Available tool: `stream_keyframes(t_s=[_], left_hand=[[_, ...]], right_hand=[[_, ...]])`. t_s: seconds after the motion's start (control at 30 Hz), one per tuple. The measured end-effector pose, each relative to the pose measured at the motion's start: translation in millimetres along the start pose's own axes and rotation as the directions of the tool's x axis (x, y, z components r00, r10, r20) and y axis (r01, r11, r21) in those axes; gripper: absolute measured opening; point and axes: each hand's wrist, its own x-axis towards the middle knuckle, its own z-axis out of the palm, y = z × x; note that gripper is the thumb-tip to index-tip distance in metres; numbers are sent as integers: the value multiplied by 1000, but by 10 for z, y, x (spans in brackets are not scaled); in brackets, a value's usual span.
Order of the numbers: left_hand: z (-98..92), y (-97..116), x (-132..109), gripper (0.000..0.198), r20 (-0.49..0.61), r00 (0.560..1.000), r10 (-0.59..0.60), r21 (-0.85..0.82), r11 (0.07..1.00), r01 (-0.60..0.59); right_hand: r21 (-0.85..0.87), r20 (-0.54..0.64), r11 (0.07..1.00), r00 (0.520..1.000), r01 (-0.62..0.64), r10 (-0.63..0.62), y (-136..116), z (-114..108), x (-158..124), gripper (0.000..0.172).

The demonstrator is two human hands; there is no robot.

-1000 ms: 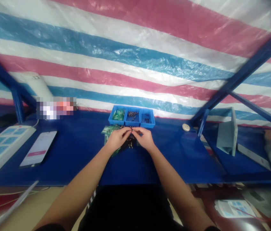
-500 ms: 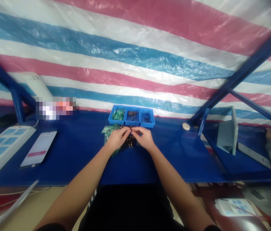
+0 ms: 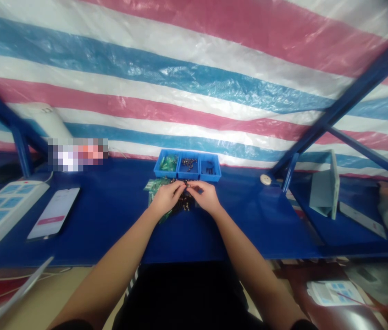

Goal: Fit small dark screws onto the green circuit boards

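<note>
Barely anything moves since half a second ago in the head view: the scene slides a touch leftward, while the left hand [image 3: 166, 198] and right hand [image 3: 206, 196] keep the same pose, tips almost meeting. Thumb and fingers of each hand are drawn together at the ends; I cannot tell how firmly they close, or whether a tiny part sits between them. Just on the near side of the grip, a heap of small dark parts [image 3: 185, 203] with gold-coloured ends lies on the blue table [image 3: 252, 224]. Left of the grip, partly hidden by the left hand, green pieces [image 3: 155, 184] spread out. Just beyond the grip stands a blue tray [image 3: 187, 176] with three compartments: green pieces in the left, dark-and-gold parts in the middle, a few dark bits in the right. A phone [image 3: 54, 213] lies well left of the grip; a pale round object [image 3: 266, 179] lies well to its right.
</note>
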Motion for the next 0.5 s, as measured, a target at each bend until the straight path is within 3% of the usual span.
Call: stream_keyframes(t_s=[0.5], left_hand=[[13, 21, 2, 30, -31, 998, -46, -50, 998, 44]], right_hand=[[3, -18, 1000, 1000, -20, 20, -13, -19, 5, 22]])
